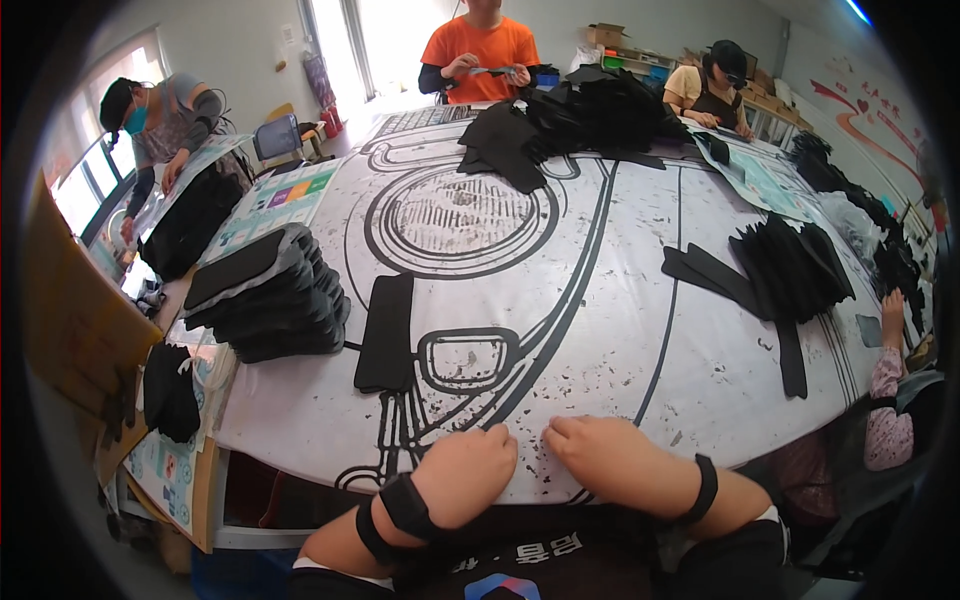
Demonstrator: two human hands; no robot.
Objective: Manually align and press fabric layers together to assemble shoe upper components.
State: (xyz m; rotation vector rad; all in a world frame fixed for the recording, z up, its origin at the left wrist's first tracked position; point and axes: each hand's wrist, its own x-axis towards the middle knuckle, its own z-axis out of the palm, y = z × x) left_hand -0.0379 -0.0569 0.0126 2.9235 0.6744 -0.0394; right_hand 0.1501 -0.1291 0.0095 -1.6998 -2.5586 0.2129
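My left hand (468, 472) rests at the near edge of the table, fingers curled in, with a dark band and a watch on its wrist. Level with it, my right hand (603, 458) is also curled, its fingertips on the tabletop and a black band on its wrist. A small gap parts the two hands, and nothing shows in either. Beyond my left hand lies a flat black oblong stack of fabric pieces (386, 332). Further left stands a tall pile of black and grey fabric pieces (268, 298).
The table (590, 385) wears a white cover printed with black lines. Fanned black strips (795, 270) lie on the right, a large black heap (600, 115) at the far side. People sit or stand around: an orange shirt (482, 55) opposite, others left and right.
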